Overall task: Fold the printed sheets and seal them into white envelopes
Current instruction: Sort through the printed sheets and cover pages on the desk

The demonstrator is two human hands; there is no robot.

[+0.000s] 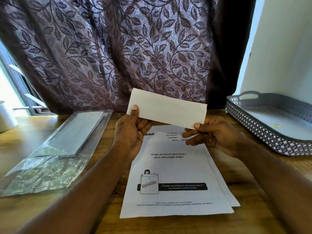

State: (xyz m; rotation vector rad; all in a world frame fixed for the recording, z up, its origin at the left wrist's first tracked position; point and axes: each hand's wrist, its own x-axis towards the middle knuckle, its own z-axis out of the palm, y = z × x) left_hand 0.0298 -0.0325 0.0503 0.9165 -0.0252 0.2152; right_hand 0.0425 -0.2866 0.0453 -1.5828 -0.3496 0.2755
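— Nearest the camera, what is lying on the wooden table (253,222)?

— Printed sheets (175,176), a small stack fanning out slightly at the right edge. The top page is showing a headline about ordering printouts, a drawing of an envelope stamped "confidential", and a black banner beneath it.

— And the hands?

— Both are hovering just beyond the far end of that stack, holding one white envelope (167,108) up off the table. It is tilting, its left end sitting higher than its right.

— How is each hand gripping it?

— The left hand (131,130) is pinching the lower left corner, thumb pressing on the front, fingers behind. The right hand (214,134) is clamping the lower right corner between thumb and fingers in the same way.

— What is sitting to the left?

— A clear plastic packet (55,149) holding a flat stack of more envelopes (79,132), its near end lying crumpled. A white cylinder (5,115) is standing at the far left edge.

— And on the right?

— A grey perforated tray (263,132) with a handle, resting on the table well apart from the sheets. A leaf-patterned curtain (109,48) is hanging behind everything.
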